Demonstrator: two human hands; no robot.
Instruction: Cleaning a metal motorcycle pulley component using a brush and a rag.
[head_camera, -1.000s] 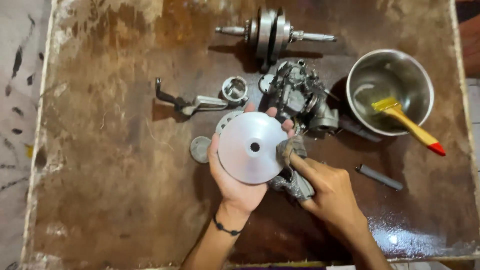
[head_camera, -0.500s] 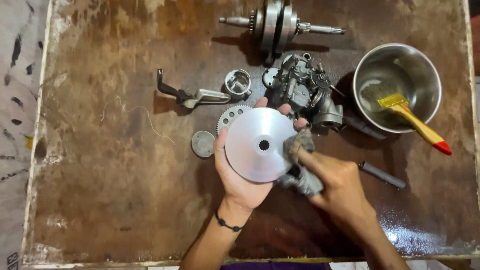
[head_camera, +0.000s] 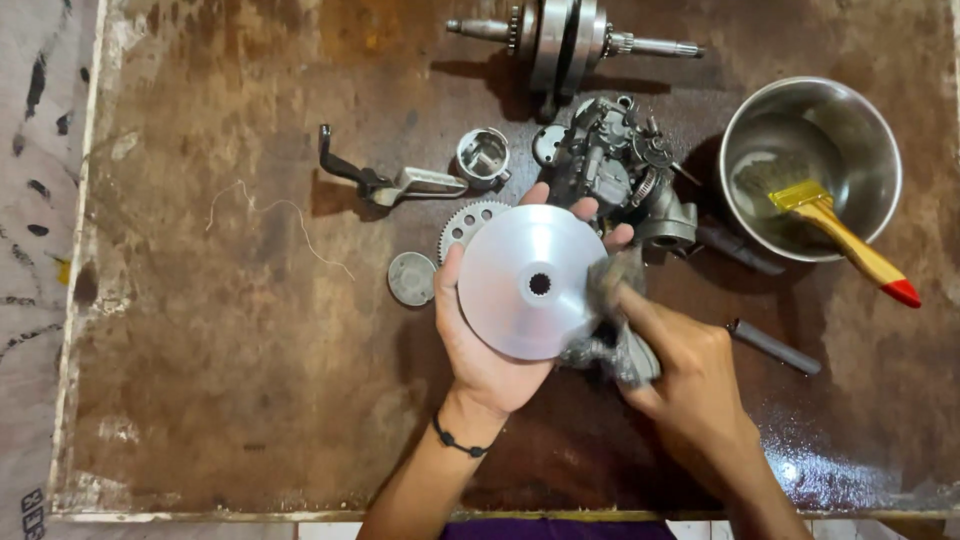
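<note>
A round silver disc (head_camera: 532, 282) with a small toothed centre hole is cradled in the left hand (head_camera: 490, 340), palm up, with the thumb along the near-left rim and the fingertips curled over the far edge. A grey rag (head_camera: 615, 325) is pinched in the closed right hand (head_camera: 685, 385) and pressed against the disc's right edge. Both are held above the middle of a stained brown worktop (head_camera: 230, 380), whose left half is largely open, crossed only by a thin thread. Close behind the disc, a toothed gear (head_camera: 462, 225) is partly hidden by it, and a small round cap (head_camera: 411, 278) lies just left. Farther back lie a lever (head_camera: 385, 180), a piston (head_camera: 483, 155), a carburettor-like assembly (head_camera: 625, 170) and a crankshaft (head_camera: 570, 40), the last cut off by the top edge. At right, a yellow-handled brush (head_camera: 840, 240) rests in a steel bowl (head_camera: 870, 130), with a dark rod (head_camera: 775, 347) near the right hand. What lies under the rag cannot be made out.
</note>
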